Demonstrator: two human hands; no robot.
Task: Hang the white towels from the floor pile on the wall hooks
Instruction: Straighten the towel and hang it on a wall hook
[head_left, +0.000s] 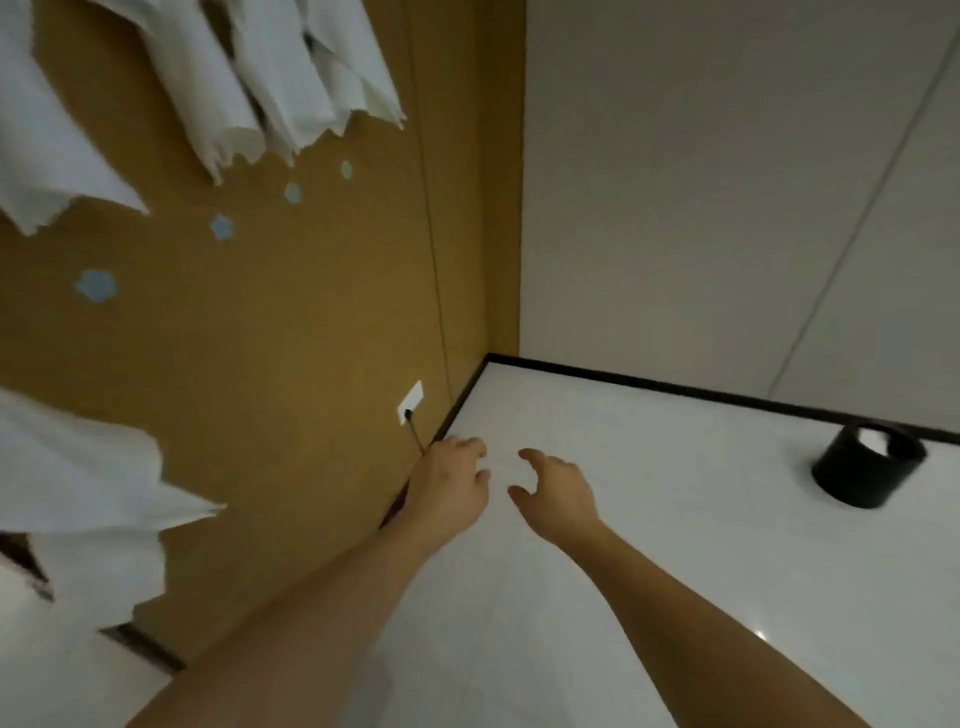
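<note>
Head view: towels (249, 78) hang well above empty fingers (475, 447).

Single view, head-worn, wide-angle: looks forward and steeply down into a room corner, with both bare forearms reaching out from the bottom edge, the left hand (452, 480) and right hand (558, 491) near the frame's middle. The brown wall (291, 374) with hanging white towels (280, 88) runs close along the left side, its lines bowed by the lens; the white floor (675, 545) fills the lower right. The grey wall (701, 182) stands farther off at upper right.
</note>
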